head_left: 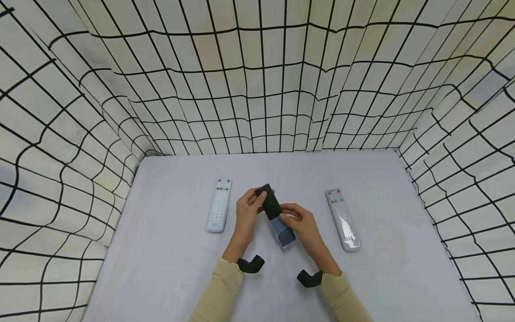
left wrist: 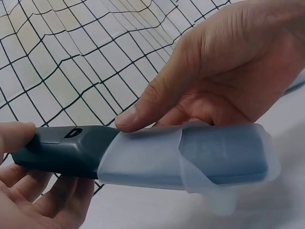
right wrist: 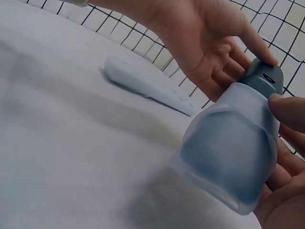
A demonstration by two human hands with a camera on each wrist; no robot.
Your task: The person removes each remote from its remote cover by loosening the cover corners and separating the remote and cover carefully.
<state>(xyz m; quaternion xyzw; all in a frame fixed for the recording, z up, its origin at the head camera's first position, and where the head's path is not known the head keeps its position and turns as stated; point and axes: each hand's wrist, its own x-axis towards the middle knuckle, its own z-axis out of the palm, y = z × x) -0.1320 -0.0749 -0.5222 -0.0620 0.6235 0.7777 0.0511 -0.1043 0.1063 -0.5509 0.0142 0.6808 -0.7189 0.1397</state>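
Observation:
A dark remote control [head_left: 268, 202] is held above the table between both hands, its back facing up. A translucent pale sleeve [left wrist: 147, 155] covers its lower part, with a loose flap showing in the left wrist view. My left hand [head_left: 245, 212] pinches the bare dark end, thumb on top and fingers beneath. The right hand [head_left: 304, 225] pinches the sleeve near its open edge, with the thumb along that edge. Past the remote's covered end, the sleeve's closed end [right wrist: 214, 191] points toward me.
To the left lies a white remote [head_left: 219, 205] with its buttons up. On the right, another pale remote [head_left: 343, 219] has a glossy look over its lower half. White walls with a black grid [head_left: 257, 80] enclose the white table [head_left: 161, 268] at the back and sides.

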